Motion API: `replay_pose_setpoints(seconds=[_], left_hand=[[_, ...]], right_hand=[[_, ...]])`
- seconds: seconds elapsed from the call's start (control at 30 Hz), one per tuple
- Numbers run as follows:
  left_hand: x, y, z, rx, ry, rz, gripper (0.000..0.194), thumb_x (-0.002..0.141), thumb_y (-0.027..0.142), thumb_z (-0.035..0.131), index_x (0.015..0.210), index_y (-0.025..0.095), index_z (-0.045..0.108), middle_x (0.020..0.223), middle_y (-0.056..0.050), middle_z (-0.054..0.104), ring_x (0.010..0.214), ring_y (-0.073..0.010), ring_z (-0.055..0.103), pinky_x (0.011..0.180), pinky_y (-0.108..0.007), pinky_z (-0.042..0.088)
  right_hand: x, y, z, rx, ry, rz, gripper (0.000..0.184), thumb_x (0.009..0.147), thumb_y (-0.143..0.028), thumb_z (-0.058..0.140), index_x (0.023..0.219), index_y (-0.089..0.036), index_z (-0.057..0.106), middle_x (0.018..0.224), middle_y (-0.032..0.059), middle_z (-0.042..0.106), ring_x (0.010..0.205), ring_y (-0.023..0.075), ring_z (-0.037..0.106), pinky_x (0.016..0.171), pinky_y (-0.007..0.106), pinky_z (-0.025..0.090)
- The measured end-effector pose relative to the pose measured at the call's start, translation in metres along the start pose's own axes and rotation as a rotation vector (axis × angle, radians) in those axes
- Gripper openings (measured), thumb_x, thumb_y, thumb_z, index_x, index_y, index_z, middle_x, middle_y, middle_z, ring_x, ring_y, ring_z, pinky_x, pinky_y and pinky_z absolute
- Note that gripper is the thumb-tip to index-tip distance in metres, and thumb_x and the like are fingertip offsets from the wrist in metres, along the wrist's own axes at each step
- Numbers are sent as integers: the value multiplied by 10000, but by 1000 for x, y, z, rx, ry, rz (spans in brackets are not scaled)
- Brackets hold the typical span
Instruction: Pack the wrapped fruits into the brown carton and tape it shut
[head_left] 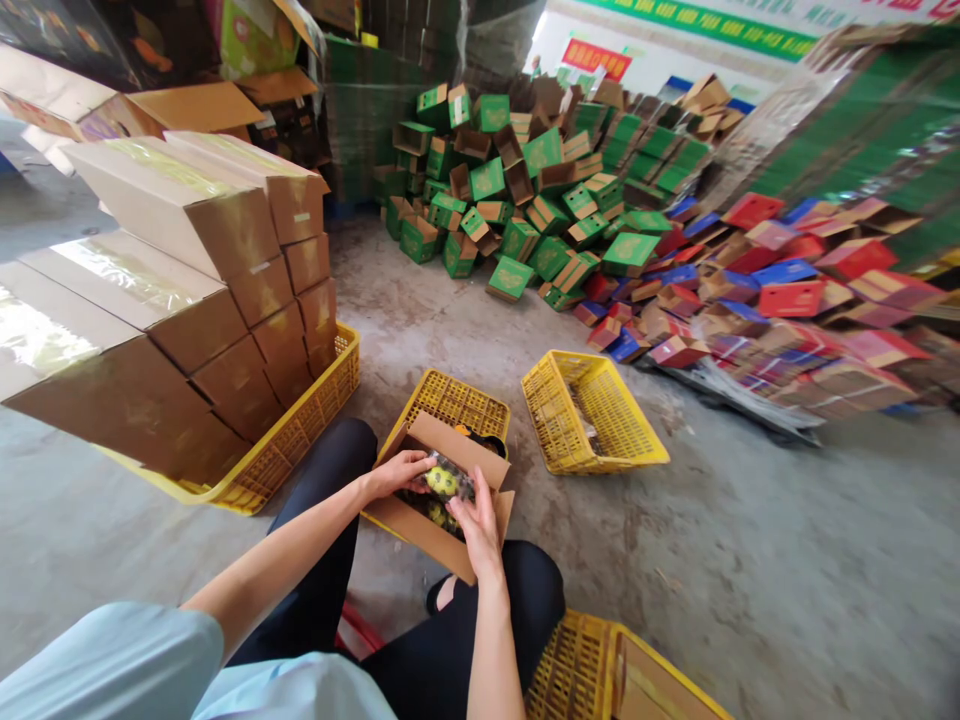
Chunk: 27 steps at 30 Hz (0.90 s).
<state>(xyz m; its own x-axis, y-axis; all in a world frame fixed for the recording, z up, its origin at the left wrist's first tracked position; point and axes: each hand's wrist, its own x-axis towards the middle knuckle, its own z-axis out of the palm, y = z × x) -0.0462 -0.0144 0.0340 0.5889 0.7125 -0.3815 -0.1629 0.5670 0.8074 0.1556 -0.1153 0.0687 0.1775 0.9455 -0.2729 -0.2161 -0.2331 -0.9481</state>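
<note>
A small clear plastic pack with yellow-green, dark-spotted contents (442, 482) is held between my two hands over an open cardboard box (435, 545). My left hand (400, 473) grips the pack's left end with its fingertips. On the right end, the thumb and fingers of my right hand (478, 522) close round it. More yellow-green pieces show in the box below the pack, partly hidden by it and by my hands. The box's flaps stand outward, and it rests on an upturned yellow plastic crate (459, 393) between my knees. Behind the far flap lies a black and orange object (489, 441), mostly covered.
Taped brown cartons (247, 290) are stacked in a long yellow crate (289, 465) at my left. Another yellow crate (622, 450) stands ahead to the right, and one more (577, 665) sits by my right knee. Heaped green boxes (510, 278) and red-blue boxes (787, 300) lie further back.
</note>
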Motion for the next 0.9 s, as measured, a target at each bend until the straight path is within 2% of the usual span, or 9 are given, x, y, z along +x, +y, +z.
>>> replay_pose_setpoints(seconds=[0.13, 0.23, 0.3, 0.37, 0.47, 0.57, 0.77, 0.83, 0.9], left_hand=[[0, 1, -1, -5, 15, -15, 664, 736, 675, 849, 1056, 111, 709, 1031, -122, 747, 745, -155, 726, 739, -274, 586], [-3, 3, 0, -39, 25, -19, 744, 766, 630, 852, 1302, 149, 665, 1177, -153, 722, 783, -168, 741, 782, -309, 591], [-5, 4, 1, -55, 3, 12, 860, 764, 545, 889, 1488, 226, 552, 1308, -164, 670, 837, -171, 745, 832, -338, 585], [-6, 2, 0, -45, -49, 49, 963, 724, 441, 942, 1556, 274, 485, 1399, -169, 615, 918, -179, 737, 871, -345, 570], [-5, -1, -1, -12, -113, 72, 893, 680, 382, 971, 1473, 229, 589, 1384, -160, 631, 984, -192, 713, 878, -319, 553], [-3, -2, -3, 24, -118, 70, 759, 692, 441, 954, 1346, 169, 682, 1217, -136, 716, 884, -173, 707, 821, -292, 549], [-2, 2, -2, 128, -45, 64, 717, 674, 552, 933, 1210, 120, 730, 926, -73, 749, 677, -116, 659, 689, -247, 523], [-1, 2, -2, 143, 9, 45, 689, 663, 599, 920, 1119, 115, 742, 861, -53, 738, 639, -106, 647, 645, -229, 504], [0, 1, -2, 137, 52, 20, 667, 652, 645, 904, 1021, 117, 733, 819, -44, 730, 622, -108, 650, 622, -223, 496]], right_hand=[[3, 4, -2, -48, -46, 47, 802, 715, -400, 931, 1451, -298, 632, 1432, 76, 684, 1223, 294, 712, 1100, 437, 539], [9, 11, -5, -48, 8, 72, 738, 714, -473, 916, 1378, -235, 696, 1269, 92, 770, 1117, 306, 757, 1091, 476, 548], [12, 15, -6, -1, 36, 73, 687, 699, -497, 919, 1301, -217, 744, 1183, 88, 797, 1058, 298, 773, 1074, 479, 564], [14, 17, -6, 49, 62, 62, 622, 674, -506, 931, 1208, -220, 787, 1179, 80, 796, 1019, 284, 777, 1046, 468, 589], [15, 17, -5, 86, 92, 59, 567, 651, -515, 943, 1123, -228, 814, 1183, 69, 791, 980, 262, 777, 1000, 446, 619], [15, 17, -4, 86, 98, 66, 569, 655, -536, 937, 1103, -207, 815, 1103, 75, 806, 941, 256, 781, 951, 426, 639], [19, 22, -8, -8, 123, 70, 671, 738, -686, 816, 1155, -161, 789, 972, 102, 817, 778, 240, 786, 748, 356, 661], [21, 23, -10, -59, 102, 94, 720, 758, -750, 755, 1159, -154, 790, 973, 124, 819, 778, 262, 787, 688, 353, 656], [21, 24, -11, -106, 68, 87, 736, 775, -777, 715, 1162, -156, 795, 1034, 147, 817, 865, 296, 788, 695, 367, 658]])
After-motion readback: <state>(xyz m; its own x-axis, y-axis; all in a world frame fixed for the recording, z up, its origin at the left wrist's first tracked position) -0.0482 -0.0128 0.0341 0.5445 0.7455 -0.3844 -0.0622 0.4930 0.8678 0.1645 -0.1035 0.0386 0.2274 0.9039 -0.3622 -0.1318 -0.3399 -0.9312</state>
